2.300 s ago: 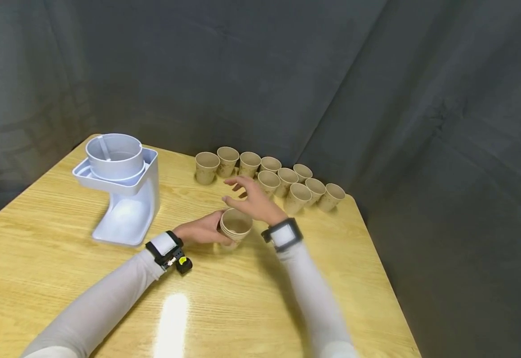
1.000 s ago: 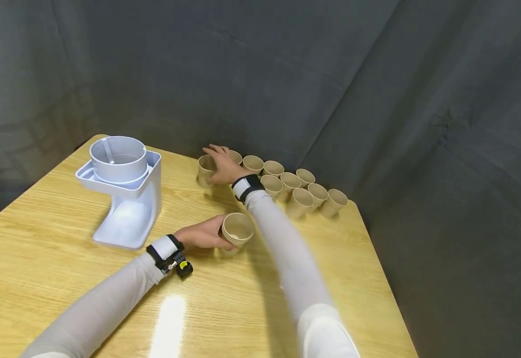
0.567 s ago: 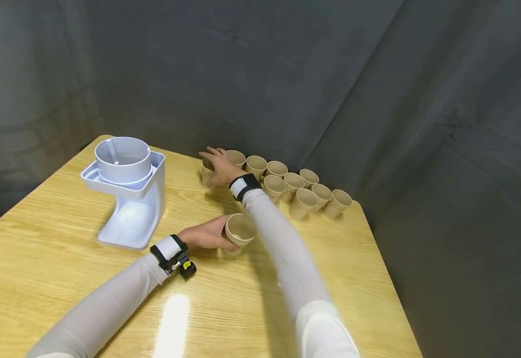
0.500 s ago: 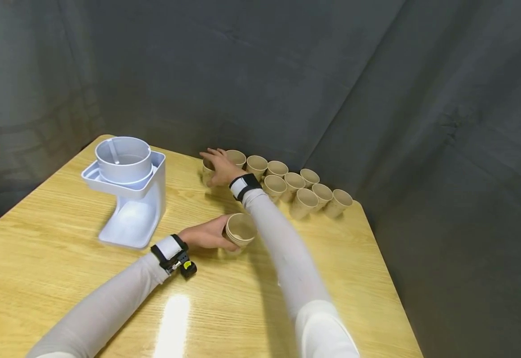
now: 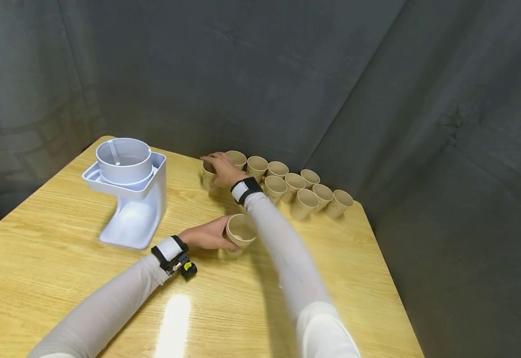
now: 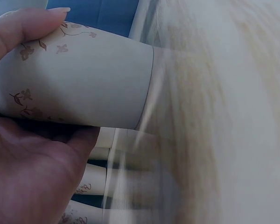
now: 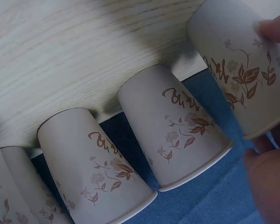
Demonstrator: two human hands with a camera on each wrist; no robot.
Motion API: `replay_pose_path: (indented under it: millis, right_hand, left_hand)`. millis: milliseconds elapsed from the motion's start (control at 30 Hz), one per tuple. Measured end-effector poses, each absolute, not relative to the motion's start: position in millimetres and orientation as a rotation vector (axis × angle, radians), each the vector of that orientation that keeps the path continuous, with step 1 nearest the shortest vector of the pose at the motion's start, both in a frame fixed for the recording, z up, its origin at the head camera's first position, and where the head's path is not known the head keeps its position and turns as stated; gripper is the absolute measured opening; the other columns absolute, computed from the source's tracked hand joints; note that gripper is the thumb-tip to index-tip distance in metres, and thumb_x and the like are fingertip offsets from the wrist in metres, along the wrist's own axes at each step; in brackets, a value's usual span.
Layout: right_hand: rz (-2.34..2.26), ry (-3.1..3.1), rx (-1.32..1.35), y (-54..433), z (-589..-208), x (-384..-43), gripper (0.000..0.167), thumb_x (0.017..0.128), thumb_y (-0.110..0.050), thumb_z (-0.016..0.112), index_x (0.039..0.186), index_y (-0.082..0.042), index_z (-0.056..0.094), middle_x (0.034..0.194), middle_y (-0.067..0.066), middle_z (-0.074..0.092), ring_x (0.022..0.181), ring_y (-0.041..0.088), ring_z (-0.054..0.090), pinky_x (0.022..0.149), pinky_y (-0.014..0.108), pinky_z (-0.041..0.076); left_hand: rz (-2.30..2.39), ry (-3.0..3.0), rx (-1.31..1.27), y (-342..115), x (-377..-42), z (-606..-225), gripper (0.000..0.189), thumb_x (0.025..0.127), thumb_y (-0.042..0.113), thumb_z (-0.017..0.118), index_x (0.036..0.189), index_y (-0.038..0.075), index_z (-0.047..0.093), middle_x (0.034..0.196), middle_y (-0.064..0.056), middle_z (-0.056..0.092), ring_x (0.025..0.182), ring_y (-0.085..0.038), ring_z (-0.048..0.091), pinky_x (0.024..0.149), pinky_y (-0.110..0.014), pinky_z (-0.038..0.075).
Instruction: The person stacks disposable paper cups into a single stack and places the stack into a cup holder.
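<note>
My left hand point(image 5: 208, 234) grips a small nested stack of brown paper cups point(image 5: 241, 229) by its side, near the middle of the table. In the left wrist view the outer cup point(image 6: 84, 77) of that stack shows printed flowers, with the thumb across one side. Farther back, my right hand point(image 5: 228, 173) holds the leftmost paper cup point(image 5: 208, 181) of the back group. The right wrist view shows this cup point(image 7: 242, 65) between the thumb and fingers of the right hand point(image 7: 270, 182), close to its rim. Part of it is hidden by the hand in the head view.
Several more upright paper cups point(image 5: 306, 200) stand close together along the back right of the wooden table point(image 5: 224, 308). A white dispenser-like stand point(image 5: 132, 219) with a round tub point(image 5: 125, 166) on top is at the left. Dark curtain point(image 5: 260, 74) hangs behind.
My right hand has moved from above the stack, back and left, to the leftmost cup, and its fingers have come down around it. The left hand keeps holding the stack in place.
</note>
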State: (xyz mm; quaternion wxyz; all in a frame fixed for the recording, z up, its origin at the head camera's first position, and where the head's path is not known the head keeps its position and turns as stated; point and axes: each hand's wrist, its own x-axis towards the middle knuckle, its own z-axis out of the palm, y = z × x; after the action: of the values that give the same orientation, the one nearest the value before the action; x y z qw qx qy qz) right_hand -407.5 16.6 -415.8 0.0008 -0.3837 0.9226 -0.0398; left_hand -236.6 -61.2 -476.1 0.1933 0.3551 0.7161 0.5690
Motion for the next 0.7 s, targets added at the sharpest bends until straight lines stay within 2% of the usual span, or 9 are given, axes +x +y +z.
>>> replay_pose_path:
  millis: [100, 267, 467, 700]
  right_hand:
    - [-0.187, 2.893, -1.231, 18, -418, -407, 0.086, 0.071, -0.016, 0.082, 0.146, -0.013, 0.041, 0.145, 0.011, 0.045, 0.137, 0.029, 0.035, 0.115, 0.04, 0.03]
    - [-0.245, 2.89, -1.219, 19, -421, -405, 0.085, 0.069, -0.016, 0.085, 0.144, -0.019, 0.044, 0.141, 0.007, 0.045, 0.13, 0.025, 0.039, 0.104, 0.035, 0.043]
    - [-0.306, 2.888, -1.237, 19, -422, -400, 0.078, 0.065, -0.014, 0.086, 0.134, -0.02, 0.051, 0.129, 0.004, 0.048, 0.119, 0.022, 0.045, 0.097, 0.031, 0.046]
    - [-0.32, 2.883, -1.262, 18, -419, -397, 0.07, 0.064, -0.011, 0.087, 0.126, -0.017, 0.054, 0.123, 0.005, 0.05, 0.116, 0.021, 0.047, 0.098, 0.029, 0.044]
  left_hand:
    - [1.603, 2.001, 0.993, -61, -236, -476, 0.075, 0.074, 0.005, 0.079, 0.139, 0.008, 0.041, 0.13, -0.015, 0.055, 0.121, -0.029, 0.052, 0.107, -0.044, 0.039]
    - [1.595, 2.02, 0.999, -61, -237, -477, 0.075, 0.074, 0.005, 0.078, 0.139, 0.007, 0.041, 0.13, -0.015, 0.055, 0.121, -0.029, 0.052, 0.108, -0.045, 0.039]
    - [1.596, 2.011, 0.996, -63, -238, -478, 0.075, 0.074, 0.007, 0.079, 0.139, 0.007, 0.041, 0.13, -0.014, 0.056, 0.121, -0.028, 0.052, 0.107, -0.044, 0.039]
    - [1.601, 2.004, 1.001, -66, -241, -480, 0.075, 0.074, 0.007, 0.078, 0.139, 0.007, 0.041, 0.13, -0.016, 0.056, 0.12, -0.029, 0.052, 0.106, -0.042, 0.04]
